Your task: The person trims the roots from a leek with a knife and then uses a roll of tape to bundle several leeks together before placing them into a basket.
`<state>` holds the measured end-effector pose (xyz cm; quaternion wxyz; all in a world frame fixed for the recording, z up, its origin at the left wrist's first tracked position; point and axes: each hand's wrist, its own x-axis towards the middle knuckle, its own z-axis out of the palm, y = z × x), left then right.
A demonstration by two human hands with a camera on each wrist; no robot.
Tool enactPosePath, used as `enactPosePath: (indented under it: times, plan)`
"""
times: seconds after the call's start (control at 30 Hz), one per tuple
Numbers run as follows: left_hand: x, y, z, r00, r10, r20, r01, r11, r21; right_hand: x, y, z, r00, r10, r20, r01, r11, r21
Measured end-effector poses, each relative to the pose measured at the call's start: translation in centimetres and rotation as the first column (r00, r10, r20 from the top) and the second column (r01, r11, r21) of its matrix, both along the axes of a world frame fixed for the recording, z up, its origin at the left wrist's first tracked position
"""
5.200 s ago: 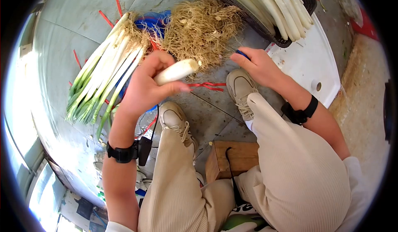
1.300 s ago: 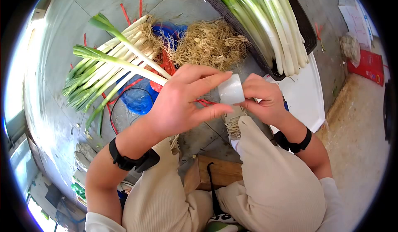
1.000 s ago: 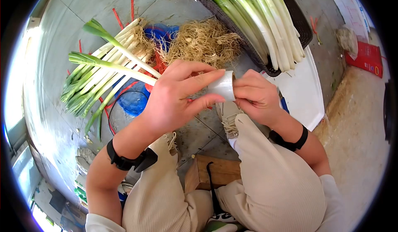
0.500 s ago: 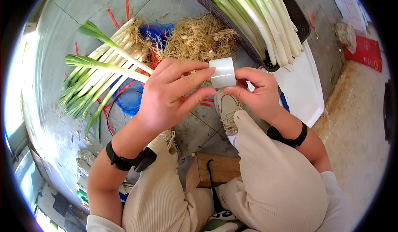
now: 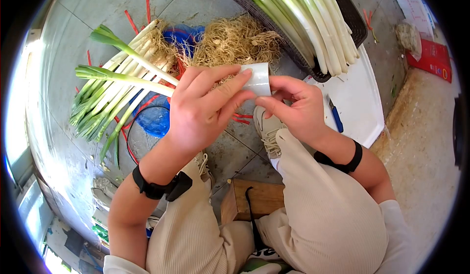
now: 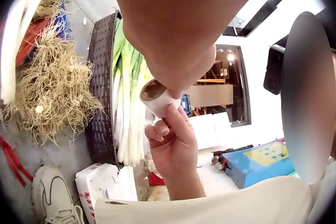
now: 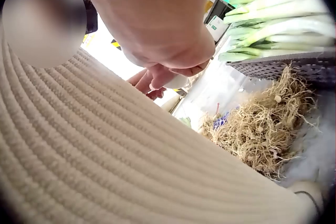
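Observation:
Between the two hands is a roll of clear tape, glossy and whitish, its brown cardboard core facing the left wrist view. My left hand holds it from the left, thumb below and fingers along the top. At the roll's right edge my right hand pinches with thumb and forefinger, other fingers curled. Two leeks lie across a bundle of trimmed leeks on the floor; their white ends pass behind my left hand. A blue-handled knife rests on the white tray at the right.
Beyond the hands lies a heap of cut roots, beside blue plastic and red ties. A dark woven basket full of long leeks overhangs the tray. A wooden block stands between the legs.
About five seconds ago my left hand held a leek and my right a blue-handled tool; now both are on the tape roll. Over the last second the roll has turned and shifted slightly up-left.

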<state>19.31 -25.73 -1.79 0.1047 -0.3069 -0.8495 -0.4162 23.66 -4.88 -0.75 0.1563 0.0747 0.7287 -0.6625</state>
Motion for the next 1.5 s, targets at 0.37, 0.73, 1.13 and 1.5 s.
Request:
enactPosePath:
  times: [0.37, 0.73, 1.13, 1.5]
  plan:
    - [-0.2, 0.5, 0.2, 0.951, 0.082, 0.298, -0.120, 0.987, 0.111, -0.2, -0.7, -0.4, 0.993, -0.026, -0.117, 0.045, 0.986, 0.160]
    - [-0.1, 1.1, -1.4, 0.992, 0.098, 0.084, -0.110, 0.983, 0.144, -0.1, -0.8, -0.4, 0.996, -0.024, -0.091, 0.042, 0.979, 0.199]
    - [-0.9, 0.9, -0.2, 0.784, 0.071, 0.616, -0.220, 0.961, 0.169, 0.1, -0.7, -1.6, 0.975, 0.011, -0.220, 0.041, 0.972, 0.231]
    - [-0.5, 0.8, -0.5, 0.729, 0.063, 0.681, -0.231, 0.960, 0.159, 0.1, -0.8, -1.6, 0.941, 0.085, -0.328, 0.027, 0.946, 0.323]
